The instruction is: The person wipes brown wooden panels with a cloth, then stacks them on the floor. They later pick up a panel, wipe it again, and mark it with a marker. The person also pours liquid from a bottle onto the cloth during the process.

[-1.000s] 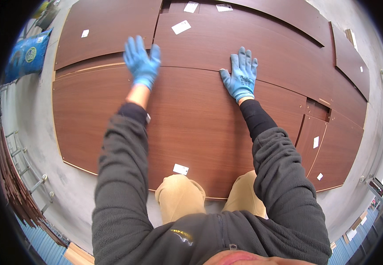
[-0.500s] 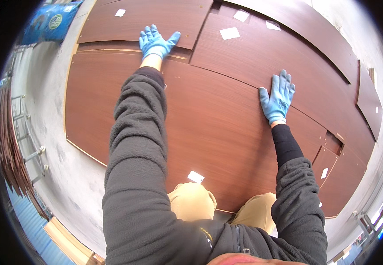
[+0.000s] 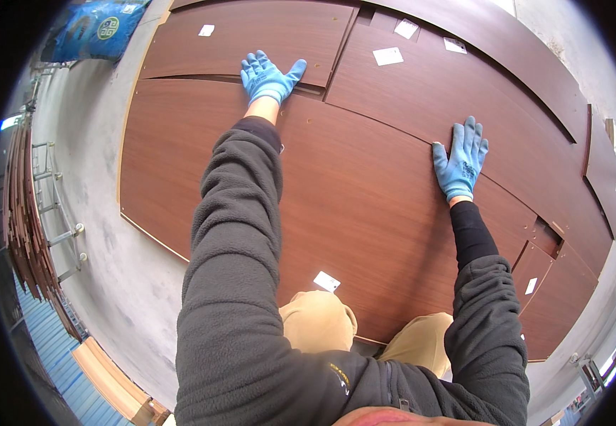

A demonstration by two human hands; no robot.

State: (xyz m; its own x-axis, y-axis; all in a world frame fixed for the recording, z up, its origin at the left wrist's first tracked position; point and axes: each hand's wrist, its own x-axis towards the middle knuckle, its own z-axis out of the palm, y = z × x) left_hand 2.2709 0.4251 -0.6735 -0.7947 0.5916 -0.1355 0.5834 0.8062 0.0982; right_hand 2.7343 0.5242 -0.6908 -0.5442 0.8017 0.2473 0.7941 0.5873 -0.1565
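Observation:
Both my hands wear light blue work gloves and lie palm down on flat dark reddish-brown boards. My left hand (image 3: 269, 79) rests with fingers spread on the near edge of the far-left board (image 3: 251, 32), beside a narrow gap. That gap separates it from the large near board (image 3: 336, 192). Farther right, my right hand (image 3: 460, 163) presses flat, fingers stretched out, across the seam between the near board and the far-right board (image 3: 421, 85). White labels (image 3: 387, 57) lie on the far-right board, and another label (image 3: 326, 281) is by my knees.
A small rectangular opening (image 3: 549, 236) shows among the boards at right. More boards (image 3: 605, 167) lie along the far right. On the left stand a metal rack (image 3: 59, 231), a stack of brown strips (image 3: 28, 206), pale boards (image 3: 113, 380) and a blue bag (image 3: 95, 32).
The gap between the far-left board and the near board has narrowed, my left hand staying on the far-left board's edge. The whole view has shifted slightly; my right hand keeps its place on the seam.

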